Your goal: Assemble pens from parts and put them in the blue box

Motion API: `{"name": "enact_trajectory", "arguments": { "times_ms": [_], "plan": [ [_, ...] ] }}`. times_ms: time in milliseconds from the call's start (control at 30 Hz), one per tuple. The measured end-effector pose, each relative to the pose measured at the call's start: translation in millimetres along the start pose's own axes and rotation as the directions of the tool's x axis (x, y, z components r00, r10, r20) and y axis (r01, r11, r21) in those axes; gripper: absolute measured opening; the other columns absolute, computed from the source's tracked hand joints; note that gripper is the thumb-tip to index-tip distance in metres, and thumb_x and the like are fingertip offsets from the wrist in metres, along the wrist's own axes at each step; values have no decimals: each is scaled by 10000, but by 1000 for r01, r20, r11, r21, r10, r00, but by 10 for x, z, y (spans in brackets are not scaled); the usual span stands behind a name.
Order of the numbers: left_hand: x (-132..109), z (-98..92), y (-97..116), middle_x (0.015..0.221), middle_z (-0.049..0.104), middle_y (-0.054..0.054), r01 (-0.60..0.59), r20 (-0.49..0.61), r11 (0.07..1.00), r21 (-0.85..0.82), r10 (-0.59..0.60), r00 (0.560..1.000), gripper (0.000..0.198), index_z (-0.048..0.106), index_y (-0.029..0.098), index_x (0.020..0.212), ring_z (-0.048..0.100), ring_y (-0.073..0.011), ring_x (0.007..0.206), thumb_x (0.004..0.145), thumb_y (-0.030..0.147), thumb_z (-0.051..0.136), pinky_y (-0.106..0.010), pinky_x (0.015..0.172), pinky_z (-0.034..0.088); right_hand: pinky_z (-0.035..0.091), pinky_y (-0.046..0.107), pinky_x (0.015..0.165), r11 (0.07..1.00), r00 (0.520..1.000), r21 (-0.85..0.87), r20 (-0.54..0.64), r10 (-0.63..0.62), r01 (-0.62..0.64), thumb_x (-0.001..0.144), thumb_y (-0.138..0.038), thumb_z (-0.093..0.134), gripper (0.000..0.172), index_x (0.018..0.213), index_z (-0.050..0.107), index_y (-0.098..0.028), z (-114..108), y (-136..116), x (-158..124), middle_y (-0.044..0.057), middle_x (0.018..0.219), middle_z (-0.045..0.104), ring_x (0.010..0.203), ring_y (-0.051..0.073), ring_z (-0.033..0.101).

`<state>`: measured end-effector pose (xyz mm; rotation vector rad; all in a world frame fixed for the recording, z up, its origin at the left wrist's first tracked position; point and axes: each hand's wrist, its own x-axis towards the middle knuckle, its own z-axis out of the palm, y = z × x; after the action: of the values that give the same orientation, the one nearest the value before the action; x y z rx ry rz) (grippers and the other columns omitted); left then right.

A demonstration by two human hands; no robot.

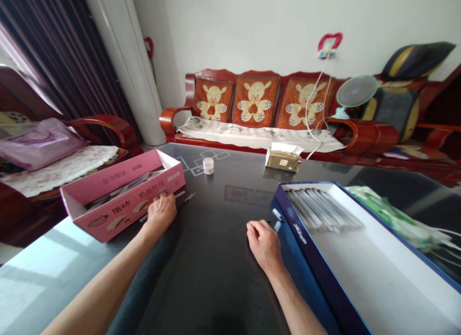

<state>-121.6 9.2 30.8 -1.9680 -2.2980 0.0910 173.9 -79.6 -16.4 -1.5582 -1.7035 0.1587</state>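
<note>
My left hand (pixel 162 212) is closed against the near side of a pink cardboard box (pixel 122 207), around a slim pen (pixel 179 194) whose pale end sticks out past the fingers. Inside that box lie several dark, thin pieces, too blurred to name. Over the dark tabletop, my right hand (pixel 264 241) is curled with thumb and fingers together. A small black-and-clear piece that looks like a pen cap (pixel 277 215) shows at its fingertips, beside the blue-edged box (pixel 306 239). Several clear pens (pixel 320 210) with black ends lie in a row in that box's far end.
A small round jar (pixel 208 166) and a gold tissue box (pixel 284 159) stand toward the far edge of the glossy table (pixel 209 277). Right of the blue-edged box lies a green and white plastic package (pixel 396 217). A wooden sofa (pixel 252 104) stands behind the table.
</note>
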Motion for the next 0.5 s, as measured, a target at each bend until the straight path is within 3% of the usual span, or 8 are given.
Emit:
{"name": "enact_trajectory", "arguments": {
  "times_ms": [133, 267, 367, 500],
  "plan": [
    [-49, 65, 31, 1037, 543, -194, 15, -13, 1000, -9, -15, 1000, 376, 614, 158, 1064, 568, -342, 949, 888, 191, 283, -406, 695, 466, 416, 231, 685, 1000, 1000, -4, 2, 7, -7, 895, -275, 447, 231, 814, 650, -201, 9, 7, -4, 27, 776, 611, 704, 140, 588],
    [-66, -33, 61, 1010, 552, -157, 13, -105, 997, -82, -21, 994, 366, 606, 186, 1057, 580, -307, 926, 913, 302, 290, -348, 657, 468, 415, 227, 683, 1000, 1000, 0, 4, 3, -3, 895, -276, 445, 232, 816, 648, -198, 23, 14, -3, 28, 774, 610, 703, 137, 586],
    [-78, -107, 56, 988, 583, -139, -2, -167, 994, -112, -17, 986, 355, 601, 170, 1018, 605, -274, 881, 914, 292, 283, -326, 653, 465, 413, 224, 675, 1000, 1000, 0, 0, 4, -4, 892, -273, 446, 232, 812, 648, -195, 17, 3, 2, 27, 771, 610, 693, 134, 584],
    [-96, -68, 38, 943, 629, -149, -1, -78, 989, -150, -11, 997, 392, 610, 138, 961, 630, -275, 858, 894, 420, 347, -332, 682, 472, 411, 226, 669, 1000, 1000, -5, -3, -4, 4, 890, -272, 447, 232, 804, 648, -196, 3, -13, 6, 25, 759, 608, 686, 135, 582]
  ]
}}
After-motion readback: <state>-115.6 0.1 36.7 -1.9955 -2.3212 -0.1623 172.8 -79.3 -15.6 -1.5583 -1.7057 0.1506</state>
